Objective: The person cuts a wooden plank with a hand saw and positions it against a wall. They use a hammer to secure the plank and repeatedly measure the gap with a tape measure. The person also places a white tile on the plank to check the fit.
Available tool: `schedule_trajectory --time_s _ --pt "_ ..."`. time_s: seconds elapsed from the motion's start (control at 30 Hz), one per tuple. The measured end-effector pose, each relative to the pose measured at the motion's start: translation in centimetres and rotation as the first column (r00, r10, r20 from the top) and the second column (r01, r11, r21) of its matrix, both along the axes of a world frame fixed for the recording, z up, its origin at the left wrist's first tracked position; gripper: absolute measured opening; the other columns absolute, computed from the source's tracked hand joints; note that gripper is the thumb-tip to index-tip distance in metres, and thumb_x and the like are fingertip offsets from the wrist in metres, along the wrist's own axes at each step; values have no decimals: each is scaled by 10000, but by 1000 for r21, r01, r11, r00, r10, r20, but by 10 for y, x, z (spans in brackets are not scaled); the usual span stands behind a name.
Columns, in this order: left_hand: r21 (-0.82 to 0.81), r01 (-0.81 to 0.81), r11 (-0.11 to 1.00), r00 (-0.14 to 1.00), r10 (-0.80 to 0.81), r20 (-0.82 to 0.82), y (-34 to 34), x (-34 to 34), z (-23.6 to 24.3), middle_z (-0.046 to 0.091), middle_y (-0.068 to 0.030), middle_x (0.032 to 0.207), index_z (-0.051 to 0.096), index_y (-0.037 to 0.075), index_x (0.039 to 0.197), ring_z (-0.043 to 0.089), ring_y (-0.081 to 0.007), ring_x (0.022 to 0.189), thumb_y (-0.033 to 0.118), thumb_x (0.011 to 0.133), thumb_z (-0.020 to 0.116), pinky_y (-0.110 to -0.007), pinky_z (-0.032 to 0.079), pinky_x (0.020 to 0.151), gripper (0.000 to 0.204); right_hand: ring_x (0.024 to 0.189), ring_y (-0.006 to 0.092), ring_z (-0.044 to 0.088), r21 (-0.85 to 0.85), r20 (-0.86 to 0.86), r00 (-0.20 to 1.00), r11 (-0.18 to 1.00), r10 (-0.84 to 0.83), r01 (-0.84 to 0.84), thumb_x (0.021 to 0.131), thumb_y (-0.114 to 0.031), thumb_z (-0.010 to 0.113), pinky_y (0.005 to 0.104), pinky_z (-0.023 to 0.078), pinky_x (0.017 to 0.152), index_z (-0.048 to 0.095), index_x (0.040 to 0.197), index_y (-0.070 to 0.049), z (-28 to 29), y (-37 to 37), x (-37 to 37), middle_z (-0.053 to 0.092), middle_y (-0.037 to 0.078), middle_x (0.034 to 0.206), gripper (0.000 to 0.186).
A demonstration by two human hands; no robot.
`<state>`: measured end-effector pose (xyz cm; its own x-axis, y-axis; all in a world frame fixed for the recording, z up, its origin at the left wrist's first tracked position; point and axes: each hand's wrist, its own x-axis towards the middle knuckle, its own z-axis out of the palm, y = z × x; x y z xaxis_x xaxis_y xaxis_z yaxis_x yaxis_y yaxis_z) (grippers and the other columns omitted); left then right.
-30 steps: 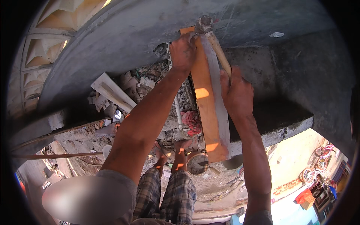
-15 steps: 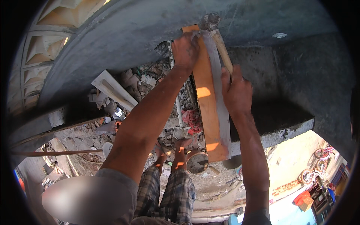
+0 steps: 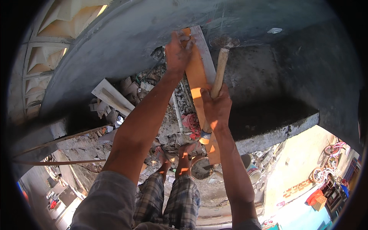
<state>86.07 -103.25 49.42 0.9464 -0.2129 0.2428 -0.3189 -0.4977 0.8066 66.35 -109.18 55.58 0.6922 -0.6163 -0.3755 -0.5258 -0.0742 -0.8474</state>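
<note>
A long plank (image 3: 196, 71) with an orange face and a pale grey edge runs from the grey wall toward me. My left hand (image 3: 177, 55) is closed around its far end, fingertips on the orange face. My right hand (image 3: 216, 109) is wrapped around the wooden handle of a hammer (image 3: 219, 73), over the plank's right side. The dark hammer head, to the right of the plank's far end, is blurred. The handle's butt, with a blue band, sticks out below my right hand. Whether a nail is between my left fingers is too small to tell.
A dark concrete slab (image 3: 276, 132) lies to the right, with a rough front edge. Broken rubble and a loose white board (image 3: 111, 96) are at the left. A red cloth (image 3: 190, 122), a pipe (image 3: 177, 111) and a bucket (image 3: 201, 167) are below. Bicycles (image 3: 326, 165) stand far right.
My right hand has drawn the hammer back toward me and to the left, so its head is lower in view and apart from the plank's end. My left hand keeps its hold.
</note>
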Motion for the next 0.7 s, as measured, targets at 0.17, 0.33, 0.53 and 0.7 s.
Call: schedule_trajectory --time_s 0.17,0.33,0.53,0.7 --pt "64 -38 997 987 27 160 5 2 -8 730 -211 1040 517 1 1205 733 -385 950 150 866 823 -442 576 819 481 842 396 742 -38 107 994 999 -29 33 965 -132 658 448 569 725 561 1111 -9 -20 13 1 723 217 897 214" --pt "-31 -315 948 895 287 -341 13 -28 -21 758 -152 993 620 -20 1179 753 -291 881 198 796 884 -383 579 812 514 877 430 731 -97 161 987 995 -17 33 978 -130 640 472 569 737 562 1119 -7 -27 18 -4 729 234 947 203" --pt "-175 -243 954 826 109 -552 33 -56 -19 794 -118 923 776 -19 1098 746 -198 777 230 800 869 -314 574 761 399 881 439 734 -86 154 988 996 2 11 978 -148 655 492 570 723 560 1156 -5 -23 14 -6 724 255 907 247" --pt "-144 -170 975 879 84 -469 29 -62 -9 773 -80 973 730 -34 1210 655 -94 833 160 911 779 -285 539 795 360 787 430 724 -83 40 999 996 26 -22 1003 -223 646 481 567 691 570 1183 1 -15 17 -4 709 242 848 297"
